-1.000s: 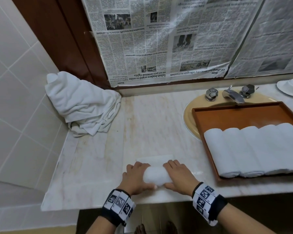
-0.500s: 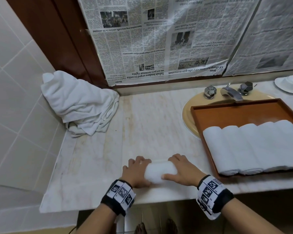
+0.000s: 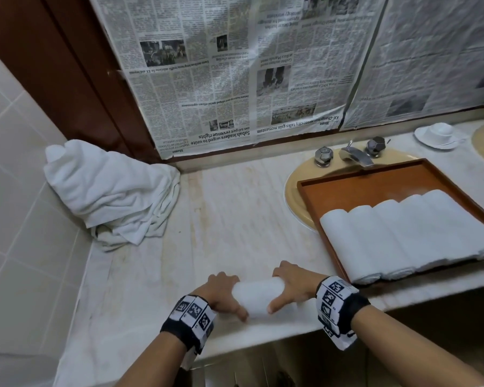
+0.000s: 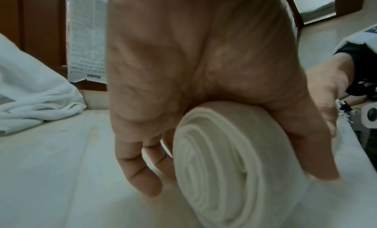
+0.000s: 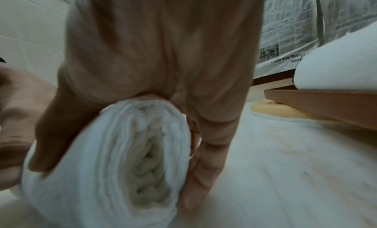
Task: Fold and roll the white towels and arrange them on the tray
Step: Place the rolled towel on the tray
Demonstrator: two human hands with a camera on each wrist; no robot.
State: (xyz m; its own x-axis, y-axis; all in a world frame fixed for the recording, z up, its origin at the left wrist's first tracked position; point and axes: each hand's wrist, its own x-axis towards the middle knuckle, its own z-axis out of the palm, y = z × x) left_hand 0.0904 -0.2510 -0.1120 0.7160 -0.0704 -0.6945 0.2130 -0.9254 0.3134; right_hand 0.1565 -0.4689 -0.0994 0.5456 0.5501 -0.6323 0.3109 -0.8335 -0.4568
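A white towel roll [image 3: 259, 296] lies on the marble counter near its front edge. My left hand [image 3: 221, 296] grips its left end, thumb in front and fingers behind; the left wrist view shows the spiral end of the roll [image 4: 220, 171]. My right hand [image 3: 291, 286] grips the right end the same way, and the right wrist view shows that end of the roll [image 5: 126, 163]. To the right a brown wooden tray [image 3: 361, 188] lies over the sink and holds a row of several rolled white towels [image 3: 403, 233]. A heap of unfolded white towels [image 3: 109, 191] lies in the back left corner.
A yellow sink [image 3: 294, 191] with a chrome tap [image 3: 355, 155] lies under the tray. A white cup and saucer [image 3: 437, 134] stand at the back right. Newspaper [image 3: 235, 71] covers the wall behind. A tiled wall [image 3: 20, 191] bounds the counter on the left.
The flat tail of the towel beyond my hands has been rolled up, so the roll is now whole. Both hands still hold its ends, with the thumbs now stretched along the front.
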